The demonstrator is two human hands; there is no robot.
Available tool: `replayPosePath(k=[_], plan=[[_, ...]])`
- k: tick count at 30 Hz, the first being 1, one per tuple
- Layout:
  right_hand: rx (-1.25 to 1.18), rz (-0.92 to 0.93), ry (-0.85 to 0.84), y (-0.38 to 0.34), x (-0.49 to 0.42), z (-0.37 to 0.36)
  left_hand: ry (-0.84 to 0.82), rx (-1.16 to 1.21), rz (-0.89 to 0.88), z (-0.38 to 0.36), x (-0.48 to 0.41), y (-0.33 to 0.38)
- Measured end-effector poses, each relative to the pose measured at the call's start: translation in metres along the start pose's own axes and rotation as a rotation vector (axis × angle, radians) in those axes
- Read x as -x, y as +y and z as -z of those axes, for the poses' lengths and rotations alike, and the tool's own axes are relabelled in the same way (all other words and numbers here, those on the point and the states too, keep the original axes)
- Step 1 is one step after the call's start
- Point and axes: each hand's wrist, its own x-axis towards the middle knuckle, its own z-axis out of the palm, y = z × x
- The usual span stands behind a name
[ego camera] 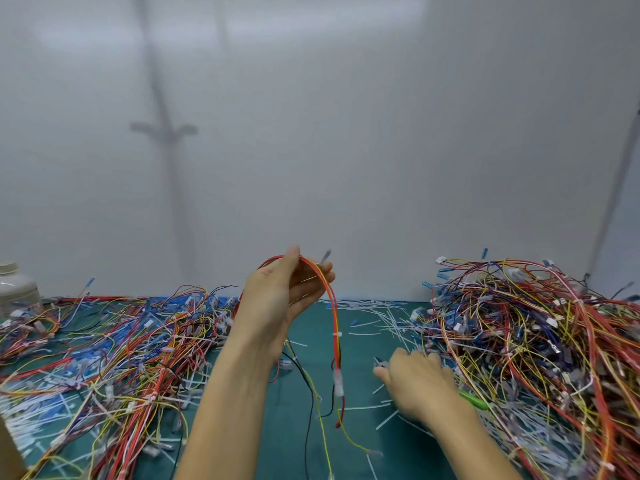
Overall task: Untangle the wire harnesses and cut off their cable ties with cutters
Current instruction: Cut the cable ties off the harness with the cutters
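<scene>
At frame centre the left hand (280,299) pinches a harness (334,317) that arches over its fingertips. Lower right, the right hand (419,386) curls round the cutters (473,400).

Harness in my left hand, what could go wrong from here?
The cable tie hugs the harness wires, so the cutters in the right hand could nick insulation. The harness tails hang from the left hand to the mat and may snag. Lifting the cutters beside the right pile may drag wires along.
</scene>
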Motion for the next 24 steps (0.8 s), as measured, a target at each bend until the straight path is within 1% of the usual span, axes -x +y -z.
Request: replayPosePath(k=[2, 5, 10, 21, 24], plan=[[0.023, -0.032, 0.001, -0.002, -0.002, -0.010, -0.004, -0.013, 0.020, -0.001, 0.000, -0.002], [0.061, -0.029, 0.012, -0.005, -0.003, -0.019, 0.013, -0.040, 0.029, -0.002, -0.001, -0.004], [0.068, -0.012, 0.043, -0.007, -0.006, -0.028, 0.063, 0.030, 0.070, -0.004, -0.002, -0.006], [0.155, 0.039, 0.104, -0.010, -0.001, -0.034, 0.062, -0.206, 0.105, -0.003, 0.000, -0.005], [0.136, 0.003, 0.127, -0.013, -0.003, -0.038, 0.120, -0.266, 0.037, -0.006, -0.001, -0.009]])
